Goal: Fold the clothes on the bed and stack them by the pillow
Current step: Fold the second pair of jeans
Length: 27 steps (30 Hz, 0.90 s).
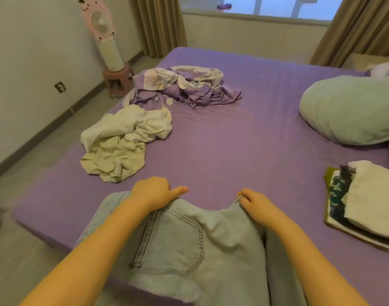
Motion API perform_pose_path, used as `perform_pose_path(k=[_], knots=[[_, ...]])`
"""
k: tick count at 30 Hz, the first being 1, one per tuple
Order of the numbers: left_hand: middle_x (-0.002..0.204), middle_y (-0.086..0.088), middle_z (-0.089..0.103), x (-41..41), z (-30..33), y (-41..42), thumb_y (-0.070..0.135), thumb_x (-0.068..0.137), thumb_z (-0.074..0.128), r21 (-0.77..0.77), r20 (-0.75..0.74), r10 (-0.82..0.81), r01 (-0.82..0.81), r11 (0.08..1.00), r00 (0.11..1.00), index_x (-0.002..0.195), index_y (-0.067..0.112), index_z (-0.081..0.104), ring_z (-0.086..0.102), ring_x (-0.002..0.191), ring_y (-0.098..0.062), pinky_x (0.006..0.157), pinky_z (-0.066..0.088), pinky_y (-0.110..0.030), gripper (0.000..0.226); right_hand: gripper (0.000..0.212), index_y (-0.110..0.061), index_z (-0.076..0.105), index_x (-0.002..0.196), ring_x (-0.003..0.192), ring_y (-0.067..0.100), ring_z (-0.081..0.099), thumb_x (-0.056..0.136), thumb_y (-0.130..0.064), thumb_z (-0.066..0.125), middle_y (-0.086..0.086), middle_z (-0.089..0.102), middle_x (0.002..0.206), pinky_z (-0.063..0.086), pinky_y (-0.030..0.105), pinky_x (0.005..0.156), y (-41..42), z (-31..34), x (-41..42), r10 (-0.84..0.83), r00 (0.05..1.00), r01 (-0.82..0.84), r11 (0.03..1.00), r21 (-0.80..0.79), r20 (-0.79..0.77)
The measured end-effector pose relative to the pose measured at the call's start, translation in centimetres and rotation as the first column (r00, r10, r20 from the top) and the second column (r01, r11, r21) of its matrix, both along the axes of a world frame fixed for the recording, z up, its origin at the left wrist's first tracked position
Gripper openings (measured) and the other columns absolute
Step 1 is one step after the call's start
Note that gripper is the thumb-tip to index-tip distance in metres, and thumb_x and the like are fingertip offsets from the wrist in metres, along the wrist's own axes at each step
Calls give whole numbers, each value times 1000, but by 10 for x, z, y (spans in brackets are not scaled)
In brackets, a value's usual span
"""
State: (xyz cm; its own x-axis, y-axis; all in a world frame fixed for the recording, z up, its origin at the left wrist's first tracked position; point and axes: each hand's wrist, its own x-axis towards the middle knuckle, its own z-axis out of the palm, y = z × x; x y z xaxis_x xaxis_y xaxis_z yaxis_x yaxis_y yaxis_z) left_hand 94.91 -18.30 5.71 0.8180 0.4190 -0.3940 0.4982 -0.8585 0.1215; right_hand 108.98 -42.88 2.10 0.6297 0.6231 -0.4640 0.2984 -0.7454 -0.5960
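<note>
Light blue jeans [189,246] hang over the near edge of the purple bed [222,140], back pocket facing up. My left hand [155,192] grips the waistband at its left end, thumb pointing right. The right end of the waistband is pinched in my right hand [254,200]. A crumpled cream garment [123,140] lies on the bed's left side. Behind it sits a purple and white heap of clothes [184,87]. A pale green pillow [352,109] rests at the right, with a stack of folded clothes [365,204] in front of it.
A pink and white fan [103,34] stands on a small pink stool [117,81] beside the bed's left side. Beige curtains [158,23] frame the window at the back. Grey floor runs along the left of the bed.
</note>
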Motion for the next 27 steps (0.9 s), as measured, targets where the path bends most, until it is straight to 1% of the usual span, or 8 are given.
perform_pose_path(k=[9, 14, 16, 17, 19, 21, 23, 27], knots=[[52, 1, 36, -68, -163, 62, 68, 93, 19, 115, -172, 85, -66, 991, 981, 57, 19, 32, 42, 54, -21, 48, 28, -29, 62, 36, -27, 42, 134, 105, 29, 57, 104, -32, 24, 4, 56, 127, 46, 39, 82, 85, -161, -70, -54, 982, 79, 988, -130, 180], [57, -1, 45, -68, -185, 102, 68, 93, 16, 65, -248, 17, 0, 998, 969, 57, 19, 37, 50, 57, -22, 49, 30, -29, 65, 32, -30, 48, 124, 100, 25, 59, 103, -37, 26, 0, 61, 120, 42, 32, 73, 103, -191, -69, -33, 994, 53, 979, -199, 102], [86, -6, 64, -56, -191, 127, 71, 91, 17, -20, -381, 7, -16, 1000, 925, 73, 17, 55, 62, 84, -26, 62, 40, -32, 69, 24, -31, 53, 109, 90, 19, 58, 102, -37, 31, -1, 64, 108, 40, 21, 68, 112, -196, -55, -13, 997, -3, 982, -190, -82], [108, -9, 65, -47, -195, 141, 73, 91, 18, -74, -467, 4, -43, 996, 884, 93, 14, 62, 60, 100, -28, 73, 42, -35, 73, 22, -31, 54, 103, 88, 16, 56, 102, -36, 33, -2, 64, 104, 37, 11, 65, 118, -198, -46, 17, 986, -48, 981, -187, -164], [133, -10, 56, -25, -207, 166, 75, 89, 20, -160, -577, -6, -105, 982, 817, 121, 11, 59, 54, 116, -30, 89, 42, -39, 81, 22, -28, 57, 100, 93, 17, 57, 102, -33, 35, -2, 64, 104, 37, 10, 68, 136, -205, -28, 70, 969, -115, 976, -182, -236], [121, -11, 62, -5, -228, 185, 74, 90, 20, -172, -517, -5, -99, 980, 856, 103, 12, 63, 57, 101, -29, 83, 43, -38, 76, 24, -22, 57, 107, 99, 24, 58, 103, -32, 35, 3, 64, 109, 41, 26, 77, 155, -216, -12, 54, 984, -87, 977, -193, -172], [89, -9, 65, 11, -257, 193, 70, 92, 19, -87, -349, -3, -29, 996, 937, 71, 15, 53, 55, 75, -25, 66, 42, -32, 68, 26, -22, 53, 114, 99, 28, 58, 103, -35, 33, 7, 63, 113, 43, 32, 78, 170, -232, -3, -12, 999, 3, 976, -216, -40], [54, 0, 44, 26, -308, 199, 66, 94, 17, 70, -218, -141, 160, 985, 966, 57, 19, 41, 42, 49, -18, 47, 27, -25, 65, 33, -27, 45, 129, 109, 28, 56, 102, -40, 31, 6, 57, 127, 45, 35, 83, 185, -267, -1, -8, 993, 44, 949, -313, 116]])
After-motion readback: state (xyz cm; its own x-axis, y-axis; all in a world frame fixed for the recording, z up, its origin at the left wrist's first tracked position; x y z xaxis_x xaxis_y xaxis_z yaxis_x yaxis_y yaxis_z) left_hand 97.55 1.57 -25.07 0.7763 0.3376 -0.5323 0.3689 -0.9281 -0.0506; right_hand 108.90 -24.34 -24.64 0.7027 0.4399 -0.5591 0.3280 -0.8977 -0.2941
